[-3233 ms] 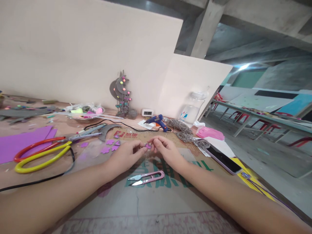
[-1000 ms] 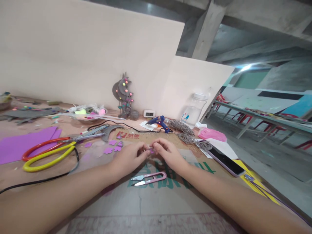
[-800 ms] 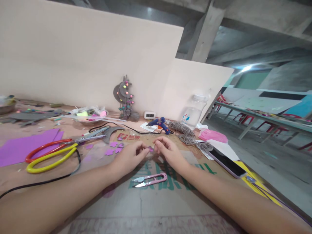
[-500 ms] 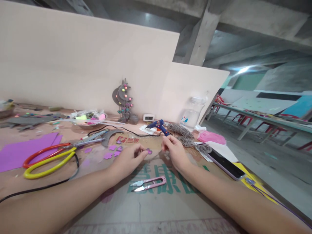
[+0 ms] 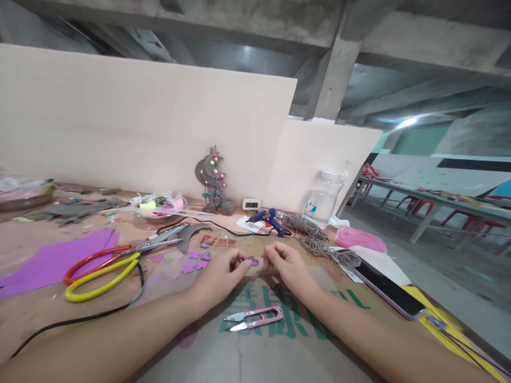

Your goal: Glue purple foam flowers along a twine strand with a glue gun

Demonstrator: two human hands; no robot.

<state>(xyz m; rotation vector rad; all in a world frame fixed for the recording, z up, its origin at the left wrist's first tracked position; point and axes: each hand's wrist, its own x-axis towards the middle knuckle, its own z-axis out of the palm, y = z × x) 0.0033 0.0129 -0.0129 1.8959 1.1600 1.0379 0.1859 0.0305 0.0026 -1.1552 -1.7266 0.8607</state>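
A small purple foam flower piece (image 5: 253,260) looked soft and matt. The pink-handled thread snips (image 5: 255,317) had glossy plastic grips and bright metal blades. Under them lay a matt brown corrugated cardboard sheet (image 5: 223,351), printed green. At 3 o'clock, a smartphone's black glass screen (image 5: 389,291) shone.

Both forearms stretched fwd, left hand (image 5: 221,276) & right hand (image 5: 289,266) curled, fingertips pinched, nearly meeting in middle.

bare cardboard (image 5: 239,361) near, thread snips (image 5: 255,318) (pink) midway
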